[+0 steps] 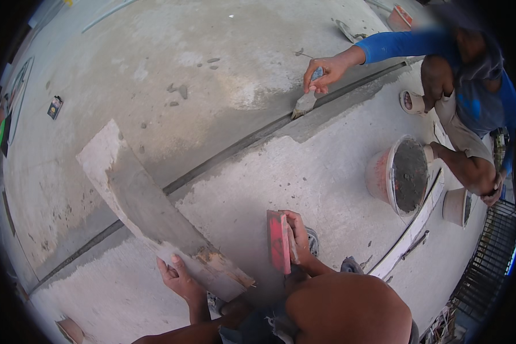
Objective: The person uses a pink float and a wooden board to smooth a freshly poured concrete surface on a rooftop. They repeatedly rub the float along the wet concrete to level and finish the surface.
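Two grips: my left hand clasps a board, right hand a red float; board slippage could scar twelve o'clock's groove.

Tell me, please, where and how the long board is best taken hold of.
Grip the board by its left long edge, toward the lower end, coming from the left, where the left hand holds it. Being flat, it should suit a pinch across that edge; that end lies nearest the person, and a grey smear covers much of its middle.
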Demonstrator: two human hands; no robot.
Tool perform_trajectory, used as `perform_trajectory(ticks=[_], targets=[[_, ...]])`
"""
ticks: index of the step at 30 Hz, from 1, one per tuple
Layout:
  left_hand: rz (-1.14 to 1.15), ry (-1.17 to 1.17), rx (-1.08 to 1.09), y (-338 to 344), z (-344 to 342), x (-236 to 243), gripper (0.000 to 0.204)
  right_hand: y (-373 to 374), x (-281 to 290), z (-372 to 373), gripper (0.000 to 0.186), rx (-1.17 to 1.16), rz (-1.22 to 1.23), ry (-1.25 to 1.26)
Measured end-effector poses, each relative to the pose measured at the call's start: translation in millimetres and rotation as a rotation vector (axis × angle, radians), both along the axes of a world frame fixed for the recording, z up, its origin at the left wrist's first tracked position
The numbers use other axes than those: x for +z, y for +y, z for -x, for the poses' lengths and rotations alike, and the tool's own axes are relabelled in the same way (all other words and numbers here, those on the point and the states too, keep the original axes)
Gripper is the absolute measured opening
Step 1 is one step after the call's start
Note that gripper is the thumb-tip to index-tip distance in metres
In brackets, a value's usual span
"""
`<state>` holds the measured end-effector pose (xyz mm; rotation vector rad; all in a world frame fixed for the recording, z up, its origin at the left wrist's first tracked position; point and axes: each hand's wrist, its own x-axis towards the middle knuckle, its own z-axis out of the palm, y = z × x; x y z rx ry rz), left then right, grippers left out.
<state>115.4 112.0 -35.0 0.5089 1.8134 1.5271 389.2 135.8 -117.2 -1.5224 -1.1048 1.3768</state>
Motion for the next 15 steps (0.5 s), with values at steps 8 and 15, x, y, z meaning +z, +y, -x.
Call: perform_trajectory(ticks=[8, 15], targets=[[-0.015, -0.007, 0.007, 6, -6, 9, 0.057, 2, 7, 4, 0.035, -0.002, 0.052, 0.023], [0.033, 0.002, 0.001, 0, -1, 0, 0.062, 3, 12, 2, 0.035, 0.029, 0.092, 0.041]])
